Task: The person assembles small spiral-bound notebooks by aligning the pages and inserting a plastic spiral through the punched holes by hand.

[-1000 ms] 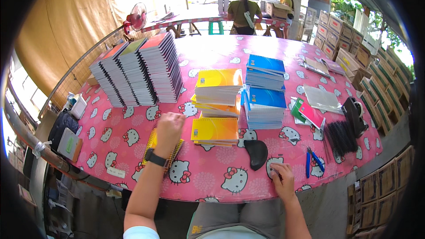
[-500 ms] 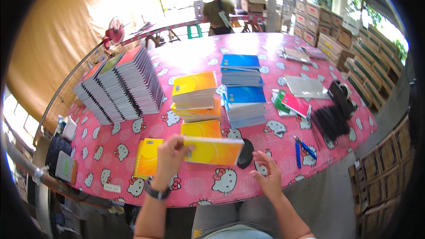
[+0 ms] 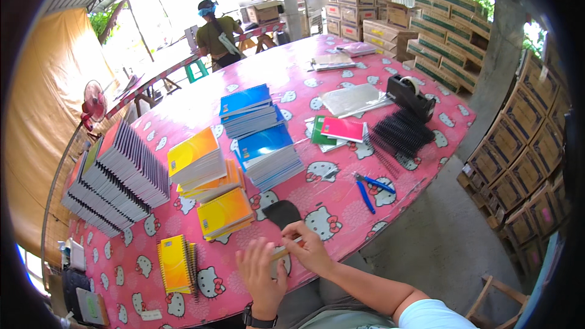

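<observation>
A yellow notebook (image 3: 280, 254), seen almost edge-on, stands between my hands at the table's near edge. My right hand (image 3: 309, 250) pinches its upper edge with fingers closed. My left hand (image 3: 262, 271) is open beside it, fingers stretched up and palm toward the notebook; whether it bears any weight is hidden. Just beyond my hands lies a flat black pad (image 3: 281, 212). A short yellow notebook stack (image 3: 225, 213) lies farther left, before a taller yellow stack (image 3: 195, 155). Yellow spiral notebooks (image 3: 174, 263) lie near the left front.
Blue notebook stacks (image 3: 266, 146) stand mid-table, and tall bound stacks (image 3: 131, 167) at left. Right of centre lie blue cutting pliers (image 3: 372, 189), black coils (image 3: 402, 134), red and green booklets (image 3: 343, 129) and a tape dispenser (image 3: 411, 97). Cartons (image 3: 518, 146) line the right; people work beyond.
My view has swung right. The yellow notebook has turned from broadside to nearly edge-on. My right hand now grips it, while my left has gone from a pinch to stretched fingers.
</observation>
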`<action>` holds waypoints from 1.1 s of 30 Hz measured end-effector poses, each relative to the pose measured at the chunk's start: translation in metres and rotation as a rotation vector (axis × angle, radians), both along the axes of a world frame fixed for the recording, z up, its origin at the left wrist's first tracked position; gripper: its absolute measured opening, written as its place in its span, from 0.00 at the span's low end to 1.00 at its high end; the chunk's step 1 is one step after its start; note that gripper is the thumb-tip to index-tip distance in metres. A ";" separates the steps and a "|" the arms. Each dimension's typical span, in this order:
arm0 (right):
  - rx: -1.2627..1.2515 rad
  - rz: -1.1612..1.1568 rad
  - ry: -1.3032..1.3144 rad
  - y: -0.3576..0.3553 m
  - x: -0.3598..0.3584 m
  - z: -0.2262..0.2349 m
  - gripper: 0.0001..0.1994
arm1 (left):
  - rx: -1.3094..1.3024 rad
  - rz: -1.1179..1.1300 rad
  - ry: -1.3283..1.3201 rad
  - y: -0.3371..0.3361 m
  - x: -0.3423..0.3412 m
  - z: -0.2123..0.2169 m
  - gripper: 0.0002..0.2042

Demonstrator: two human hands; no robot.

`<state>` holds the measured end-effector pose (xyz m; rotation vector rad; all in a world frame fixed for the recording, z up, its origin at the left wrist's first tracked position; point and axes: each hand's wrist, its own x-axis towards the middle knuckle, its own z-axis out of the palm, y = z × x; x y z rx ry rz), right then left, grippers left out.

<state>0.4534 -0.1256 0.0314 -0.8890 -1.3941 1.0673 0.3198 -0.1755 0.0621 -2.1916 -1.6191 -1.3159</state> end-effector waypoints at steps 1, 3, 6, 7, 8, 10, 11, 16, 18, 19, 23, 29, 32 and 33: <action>0.005 0.058 -0.030 0.003 0.004 0.002 0.08 | -0.046 -0.066 0.125 -0.001 0.001 -0.003 0.16; 0.119 -0.047 -0.171 0.028 0.035 0.012 0.08 | -0.054 -0.094 0.068 0.005 -0.004 -0.008 0.14; 0.273 -0.531 -0.739 0.106 0.130 0.004 0.11 | -0.050 -0.147 0.045 0.005 -0.009 -0.007 0.15; 0.364 -0.675 -0.912 0.126 0.170 0.008 0.11 | -0.037 -0.159 0.021 0.005 -0.009 -0.006 0.15; 0.267 -0.870 -1.222 0.137 0.197 0.005 0.12 | -0.018 -0.170 -0.004 0.006 -0.007 -0.005 0.15; 0.022 -0.896 -1.375 0.146 0.224 -0.006 0.13 | -0.045 -0.181 -0.010 0.000 -0.012 -0.003 0.13; 0.046 -0.843 -1.357 0.148 0.234 -0.014 0.13 | -0.060 -0.191 -0.017 -0.001 -0.013 -0.003 0.13; 0.233 -0.823 -1.263 0.152 0.242 -0.021 0.10 | -0.068 -0.189 -0.012 -0.007 -0.011 0.001 0.11; 0.318 -0.861 -1.265 0.153 0.248 -0.018 0.10 | -0.063 -0.181 -0.008 -0.007 -0.010 -0.001 0.10; 0.305 -0.857 -1.275 0.155 0.249 -0.011 0.10 | -0.056 -0.174 -0.007 -0.004 -0.009 -0.005 0.10; 0.270 -0.726 -1.168 0.147 0.232 -0.012 0.10 | -0.082 -0.093 -0.070 -0.004 -0.002 -0.006 0.09; 0.179 -0.727 -1.219 0.159 0.236 -0.011 0.09 | -0.121 -0.080 -0.022 -0.007 0.000 0.000 0.08; 0.219 -0.770 -1.155 0.159 0.239 0.006 0.08 | -0.148 -0.077 -0.011 -0.004 0.000 -0.001 0.08; 0.167 -0.743 -1.121 0.157 0.240 0.011 0.08 | -0.157 -0.076 -0.017 -0.004 0.001 -0.002 0.08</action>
